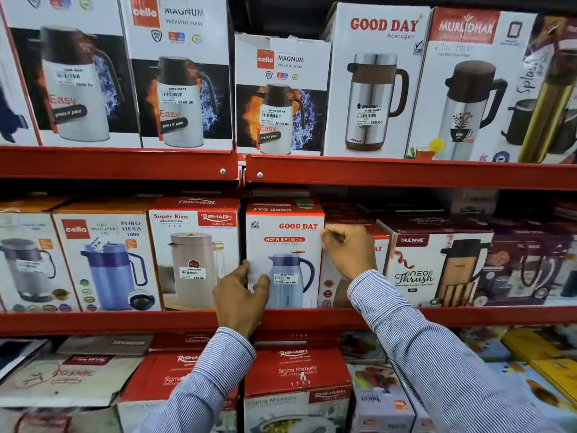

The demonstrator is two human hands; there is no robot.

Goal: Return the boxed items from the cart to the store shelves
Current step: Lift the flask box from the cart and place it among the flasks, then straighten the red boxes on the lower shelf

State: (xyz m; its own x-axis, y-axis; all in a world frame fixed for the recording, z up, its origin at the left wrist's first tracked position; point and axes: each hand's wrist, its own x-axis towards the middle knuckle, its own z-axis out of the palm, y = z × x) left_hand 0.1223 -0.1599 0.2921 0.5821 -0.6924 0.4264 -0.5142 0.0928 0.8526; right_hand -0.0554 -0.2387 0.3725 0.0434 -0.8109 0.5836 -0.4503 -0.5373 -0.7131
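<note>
A: What's the box? Quick.

B: I see a white-and-red Good Day carton (284,251), flat-sided cardboard, glossy print of a blue jug, price sticker on the front. It stands upright on the middle red shelf (468,314), between my two hands.

A: Left hand?

B: Left hand (240,295) is on the carton's lower left corner. Thumb lies on the front face, fingers curl round the left edge into the gap by the Rishabh box (193,254). Partly closed, gripping that edge.

A: Right?

B: Right hand (349,251) sits at the upper right edge of the carton, fingers bent, tips pinched on the edge. Not wide open. How firm the hold is, I can't tell.

A: Around the hands?

B: Left of my left hand: the Rishabh box, white with a red corner and a beige jug, then a Cello box (103,257) with an orange top. Right of my right hand: a second red-and-white carton set further back, mostly hidden, then a maroon Trueware box (437,267). Above the hands, a painted metal shelf lip (406,173) with two screws, tall flask cartons on it. Below my wrists, red-topped Rishabh cartons (296,376). Striped sleeves (421,339) on both arms.
</note>
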